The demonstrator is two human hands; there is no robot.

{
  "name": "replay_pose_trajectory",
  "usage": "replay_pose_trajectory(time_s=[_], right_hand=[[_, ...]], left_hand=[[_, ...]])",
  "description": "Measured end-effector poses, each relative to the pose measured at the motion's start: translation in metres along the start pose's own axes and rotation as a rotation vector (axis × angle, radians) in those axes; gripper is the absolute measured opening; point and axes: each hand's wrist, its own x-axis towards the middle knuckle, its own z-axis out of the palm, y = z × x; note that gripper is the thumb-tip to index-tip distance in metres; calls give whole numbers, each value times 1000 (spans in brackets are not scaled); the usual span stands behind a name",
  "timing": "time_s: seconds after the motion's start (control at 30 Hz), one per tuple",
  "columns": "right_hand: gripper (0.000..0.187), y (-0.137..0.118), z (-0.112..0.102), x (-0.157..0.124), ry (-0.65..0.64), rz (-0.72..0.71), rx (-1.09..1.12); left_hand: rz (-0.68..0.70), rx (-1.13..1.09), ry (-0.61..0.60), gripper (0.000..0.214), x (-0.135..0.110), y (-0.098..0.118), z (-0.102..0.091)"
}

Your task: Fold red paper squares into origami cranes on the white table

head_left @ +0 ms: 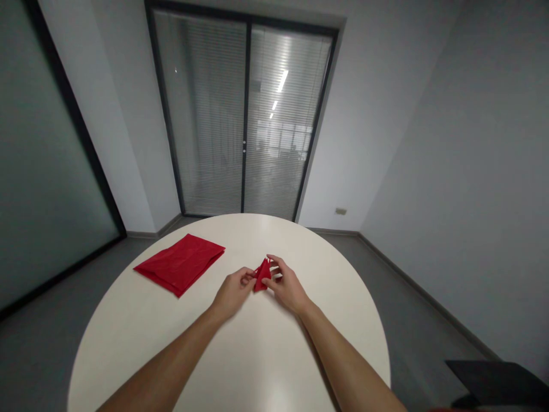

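Gently Now: Small Red Fold [261, 280] Between Two Hands

At the middle of a white, rounded counter [240, 372], a small, roughly triangular fold stands between a person's bare hands, its narrow end away from the wearer. The left hand [233, 293] pinches its left edge between thumb and fingers; the right hand [290, 290] arches around its right side, thumb lapping the front and fingers spread toward the peak. Whether the right fingers close on it cannot be told, nor whether the base touches the counter.

The fold looks like paper or thin fabric, and should prove very light, easily bent, stiffer along its creases and weak at its tip. It likely calls for little force: too hard a squeeze could flatten it, too sharp a pull could open its layers. The lower edges, where layers appear to gather, seem the surest hold, with a thumb on one face and fingers behind; the peak looks best left for light touches.

To the left, well apart from both hands, a larger red sheet [182, 264] lies flat, its layered edges and faint creases suggesting similarly soft, thin stuff.
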Motion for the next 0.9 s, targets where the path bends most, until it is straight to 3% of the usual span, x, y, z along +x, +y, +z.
replay_pose_trajectory(time_s=[0.17,0.4,0.53,0.67,0.9], right_hand=[[64,1,1,0,42,-2,24],[51,10,0,1,22,45,113],[41,14,0,1,-38,68,124],[33,12,-1,1,-66,84,-42],[20,6,-7,0,-7,17,-524]], left_hand=[[-28,-46,21,28,0,-3,1],[-21,271,29,17,-5,6,-3],[-38,396,40,34,-6,9,-4],[14,532,28,45,-7,7,-3],[105,714,45,34,-10,3,-2]])
